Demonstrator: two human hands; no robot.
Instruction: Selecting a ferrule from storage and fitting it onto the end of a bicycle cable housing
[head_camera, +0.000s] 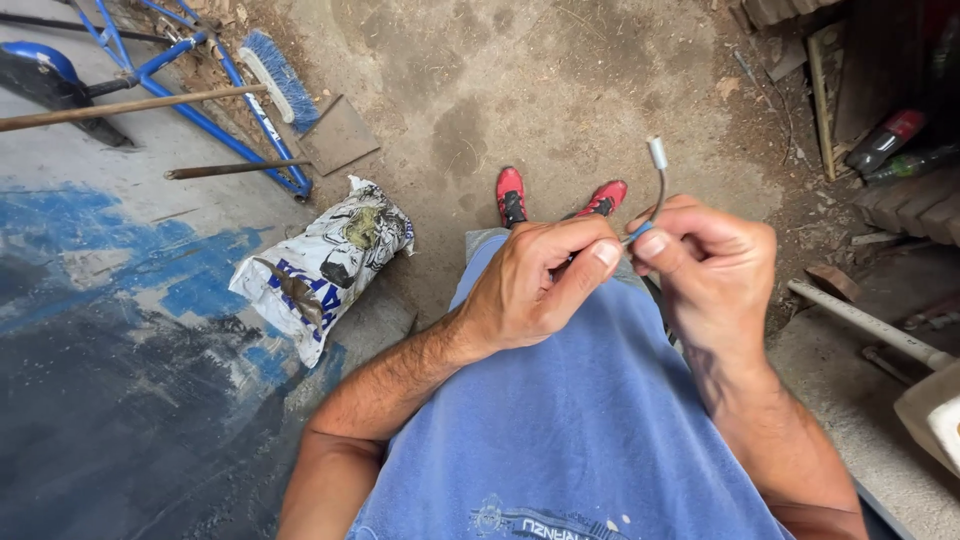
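a short, curved grey cable with a small white metal end cap (657, 180) is held in front of the body, above the blue shirt (580, 420), between both hands. the white cap points upward and away from the person, and the lower end of the cable, where a bit of blue sleeve is seen, is hidden between the fingertips.

the left hand (535, 285) is closed, with thumb and forefinger pinched on the lower end of the cable; the other fingers are curled in. the right hand (715, 265) is also closed around the cable, the thumb pressed beside the left thumb, so the two hands are touching.

it is judged that the cable end is being worked or fitted by the fingertips, and that this step is not yet finished. for the next move a firm pinch and a small, exact twist or push is probably needed, because the piece is thin and can slip.

below the hands two red shoes (510, 195) are seen on the dusty concrete floor (480, 90). to the left a white printed plastic sack (320, 265) is lying, and further away a blue-bristled broom (280, 75) and a blue metal frame (200, 110). on the right a white pipe (865, 322) is lying near some bottles (885, 140).
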